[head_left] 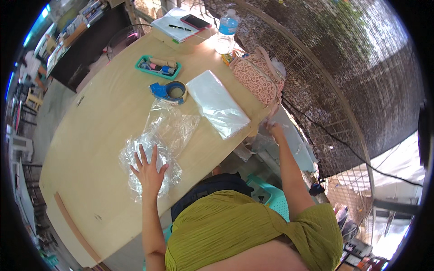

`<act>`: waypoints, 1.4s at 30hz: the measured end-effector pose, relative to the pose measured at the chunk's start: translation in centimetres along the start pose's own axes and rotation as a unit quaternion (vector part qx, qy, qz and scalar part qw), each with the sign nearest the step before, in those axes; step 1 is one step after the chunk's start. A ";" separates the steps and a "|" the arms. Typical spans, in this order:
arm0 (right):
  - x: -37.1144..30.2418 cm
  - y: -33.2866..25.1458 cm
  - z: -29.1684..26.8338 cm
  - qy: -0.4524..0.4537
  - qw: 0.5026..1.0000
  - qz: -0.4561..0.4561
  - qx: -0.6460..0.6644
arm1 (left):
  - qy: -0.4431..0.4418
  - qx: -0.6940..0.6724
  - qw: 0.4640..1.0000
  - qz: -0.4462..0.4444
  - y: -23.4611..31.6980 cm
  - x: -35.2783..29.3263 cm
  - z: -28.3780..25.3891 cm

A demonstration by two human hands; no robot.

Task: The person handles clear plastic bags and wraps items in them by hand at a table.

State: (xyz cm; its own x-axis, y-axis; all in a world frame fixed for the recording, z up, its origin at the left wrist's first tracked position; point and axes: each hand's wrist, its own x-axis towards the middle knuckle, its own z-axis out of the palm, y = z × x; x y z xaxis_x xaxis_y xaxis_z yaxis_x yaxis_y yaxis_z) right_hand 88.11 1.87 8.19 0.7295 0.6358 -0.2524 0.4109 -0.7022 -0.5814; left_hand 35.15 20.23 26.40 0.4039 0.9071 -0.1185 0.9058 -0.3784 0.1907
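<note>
My left hand (150, 175) lies with its fingers spread on a crumpled pile of clear plastic bags (128, 153) on the table. A flatter clear plastic sheet or bag (185, 124) stretches from that pile toward a tape dispenser (168, 93), blue with a wide roll. Off the table's right edge, my right hand (275, 130) has its fingers closed on a clear plastic bag (262, 142) that hangs beside the edge; its fingertips are small and partly hidden. Between the two hands lies a neat stack of folded clear plastic bags (218, 104).
On the pale wooden table (86, 162) stand a teal tray of small tools (158, 67), a water bottle (227, 31), a pink patterned bag (258, 77), and papers (169, 22) with a phone (195, 21). A teal plastic chair (278, 201) and mesh fence (334, 90) are at right.
</note>
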 end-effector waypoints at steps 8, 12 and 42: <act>-0.8 -1.2 2.6 -0.228 0.943 0.133 -0.202 | -0.042 0.009 0.996 -0.081 0.9 -1.0 3.0; 0.6 1.3 1.0 -0.117 0.921 0.020 -0.371 | -0.015 0.003 0.999 -0.048 2.8 0.0 4.3; 3.7 -22.9 0.9 -0.069 0.990 -0.126 -0.007 | -0.323 -0.803 0.484 -0.129 20.3 16.0 10.8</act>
State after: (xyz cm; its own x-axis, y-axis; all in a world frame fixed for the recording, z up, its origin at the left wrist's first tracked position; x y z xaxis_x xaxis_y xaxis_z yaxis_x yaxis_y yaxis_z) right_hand 80.94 20.60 19.90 0.5220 0.8282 -0.2041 0.5783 -0.5195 -0.6290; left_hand 61.38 25.03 17.85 0.7297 0.4430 -0.5208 -0.1214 0.8336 0.5389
